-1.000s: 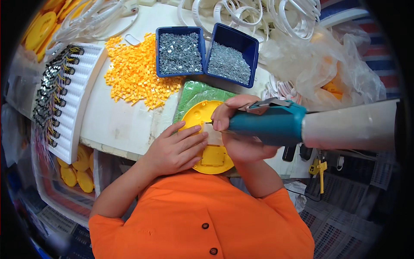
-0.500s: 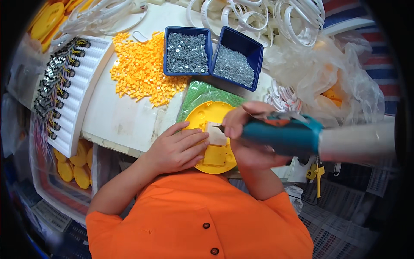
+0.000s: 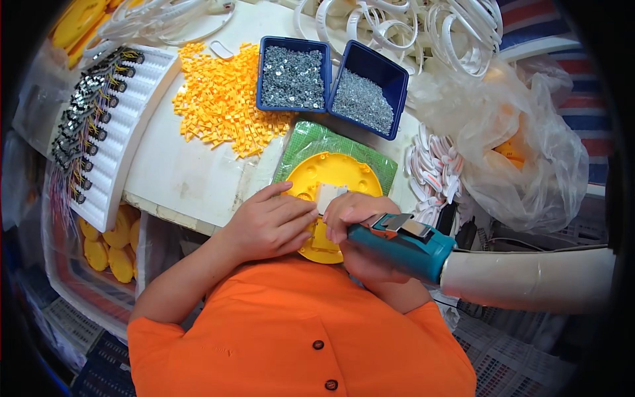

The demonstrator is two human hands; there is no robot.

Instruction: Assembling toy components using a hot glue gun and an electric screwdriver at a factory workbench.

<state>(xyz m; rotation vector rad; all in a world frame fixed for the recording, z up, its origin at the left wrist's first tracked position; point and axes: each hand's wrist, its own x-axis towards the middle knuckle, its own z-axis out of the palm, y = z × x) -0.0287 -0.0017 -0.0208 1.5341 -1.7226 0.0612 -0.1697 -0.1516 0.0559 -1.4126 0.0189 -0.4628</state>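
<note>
A round yellow plastic housing lies open side up on a plastic-wrapped green pad at the table's front edge. My left hand holds its left side, fingers reaching over the rim and fingertips inside. A small white box-like part sits in the middle of the housing. My right hand grips a teal electric screwdriver, whose whitish sleeve-like rear end extends to the right. The driver slants across the housing's lower right; its tip is hidden behind my right fingers.
Behind the pad stand blue bins of metal washers and small screws. Small yellow plastic pieces are heaped left of them. A white foam tray holds wired parts. White-and-orange pieces and a plastic bag are at right.
My right hand has tilted the screwdriver, swinging its rear end down and nearer to me. The tip, visible before at the white part, is now hidden. My left hand has barely shifted.
</note>
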